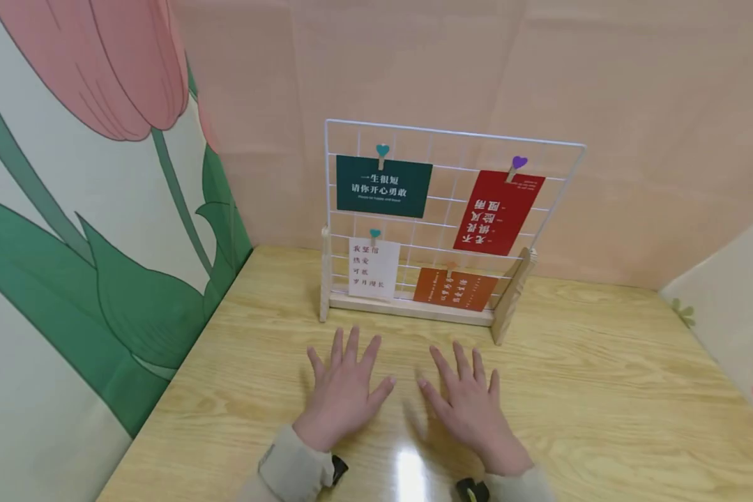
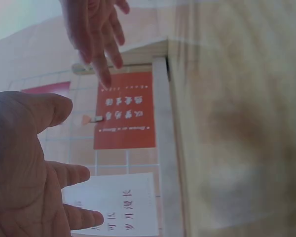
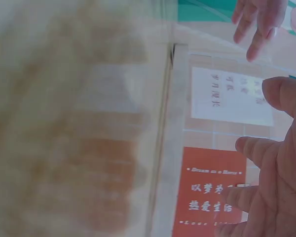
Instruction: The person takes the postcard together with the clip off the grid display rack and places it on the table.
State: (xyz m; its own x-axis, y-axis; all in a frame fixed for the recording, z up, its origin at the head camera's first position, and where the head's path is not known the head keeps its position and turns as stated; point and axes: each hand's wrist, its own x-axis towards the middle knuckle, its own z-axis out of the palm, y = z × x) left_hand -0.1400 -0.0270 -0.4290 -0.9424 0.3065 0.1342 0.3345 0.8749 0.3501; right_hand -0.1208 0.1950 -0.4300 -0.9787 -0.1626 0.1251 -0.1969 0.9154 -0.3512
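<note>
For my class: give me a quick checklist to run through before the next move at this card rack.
1. Left grip and right grip empty: ok.
2. Grid rack standing on the table: ok.
3. Green card clipped to the rack: ok, by a teal heart clip.
4. White card reading upright: ok.
5. Orange card reading upright: not ok, turned sideways.
6. That clip gripping tightly: cannot tell.
</note>
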